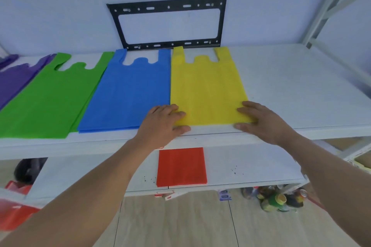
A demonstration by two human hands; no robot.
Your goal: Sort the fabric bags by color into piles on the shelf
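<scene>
On the upper shelf (291,86) the purple bags (14,78) lie at the far left, then the green bags (50,98), then the blue bags (130,90), edges touching or overlapping. Next comes the yellow bag (206,86), flat, handles toward the wall, just beside the blue pile. My left hand (163,124) presses its near left corner with flat, relaxed fingers, gripping nothing. My right hand (259,120) lies the same way on the near right corner, fingers straight. On the lower shelf (251,166), between my forearms, sit folded red bags (181,166).
</scene>
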